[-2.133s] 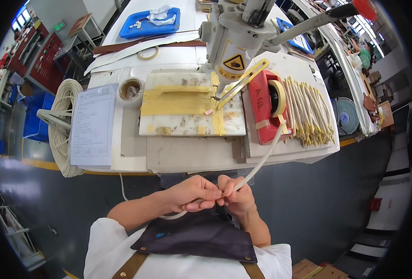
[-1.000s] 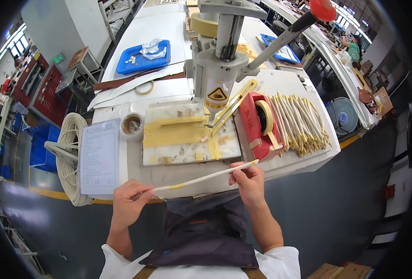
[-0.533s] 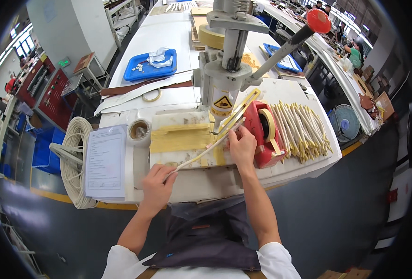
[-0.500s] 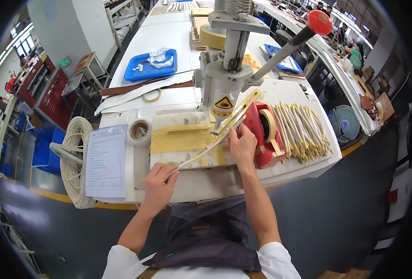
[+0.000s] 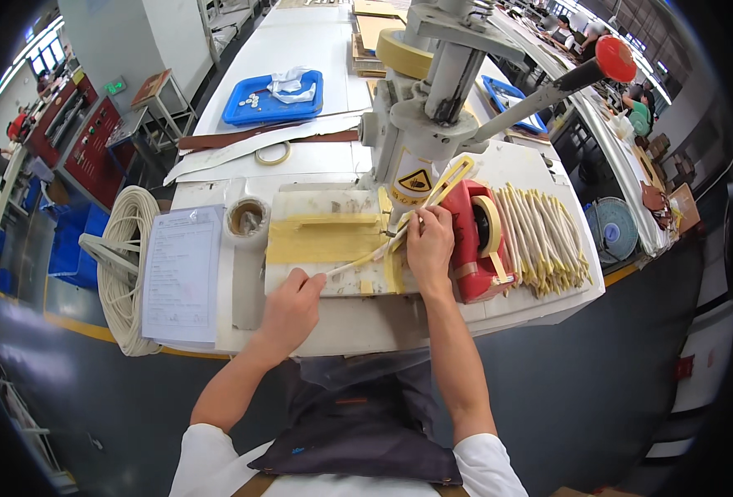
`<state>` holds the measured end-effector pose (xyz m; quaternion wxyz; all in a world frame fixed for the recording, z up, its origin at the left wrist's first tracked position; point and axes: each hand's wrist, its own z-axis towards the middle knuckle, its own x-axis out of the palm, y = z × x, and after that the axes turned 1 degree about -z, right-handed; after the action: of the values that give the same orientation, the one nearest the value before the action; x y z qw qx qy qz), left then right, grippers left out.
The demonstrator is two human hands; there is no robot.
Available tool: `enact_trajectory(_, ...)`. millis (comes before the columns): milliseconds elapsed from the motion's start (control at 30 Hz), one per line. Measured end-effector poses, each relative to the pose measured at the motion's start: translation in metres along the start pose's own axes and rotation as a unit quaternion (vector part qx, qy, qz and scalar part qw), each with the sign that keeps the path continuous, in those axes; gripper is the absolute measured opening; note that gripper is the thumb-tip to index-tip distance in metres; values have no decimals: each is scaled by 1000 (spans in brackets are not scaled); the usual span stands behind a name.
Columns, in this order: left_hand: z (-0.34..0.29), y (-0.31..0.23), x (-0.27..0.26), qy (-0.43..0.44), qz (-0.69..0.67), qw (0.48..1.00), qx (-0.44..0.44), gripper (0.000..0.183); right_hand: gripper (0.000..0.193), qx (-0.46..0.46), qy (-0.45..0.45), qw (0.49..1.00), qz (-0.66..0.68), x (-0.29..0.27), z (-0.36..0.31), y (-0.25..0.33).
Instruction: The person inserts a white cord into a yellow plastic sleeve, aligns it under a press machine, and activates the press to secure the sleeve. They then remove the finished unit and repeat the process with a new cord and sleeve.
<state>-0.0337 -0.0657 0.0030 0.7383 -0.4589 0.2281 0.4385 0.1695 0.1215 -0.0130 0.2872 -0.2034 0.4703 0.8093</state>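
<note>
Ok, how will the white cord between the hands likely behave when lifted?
The white cord is probably bendable, as the similar-looking coil is wound in rounded loops. It may hold some shape, since the yellow-tipped pieces lie fairly straight. Slim between the left hand and right hand, it also looks light.

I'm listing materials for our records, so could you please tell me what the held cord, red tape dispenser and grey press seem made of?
Cord: probably textile, going by its pale, matte, soft-looking surface; the core is hidden. Tape dispenser: likely moulded plastic, smooth with a slight sheen. Press: apparently painted metal, its grey surface marked dark in places.
</note>
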Motion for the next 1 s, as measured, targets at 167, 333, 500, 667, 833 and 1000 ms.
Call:
enact_trajectory(167, 9, 10, 2, 18, -25, 1000, 4, 15, 32, -72, -7, 994, -83, 8, -5, -2)
enact_trajectory(333, 13, 4, -4, 27, -55, 998, -17, 13, 39, -81, 34, 980, -177, 5, -4, 6)
enact_trajectory(500, 13, 8, -1, 40, -32, 998, 34, 15, 37, -66, 50, 976, -203, 1, -6, 16)
enact_trajectory(667, 21, 12, 6, 76, -53, 995, 49, 17, 30, -58, 79, 974, -204, -4, -4, 18)
enact_trajectory(833, 32, 10, 20, 87, -30, 993, 67, 22, 29, -49, 91, 972, -211, -3, -2, 14)
enact_trajectory(1000, 40, 4, 26, 95, -23, 993, 61, 30, 29, -48, 90, 973, -207, 0, -1, 16)
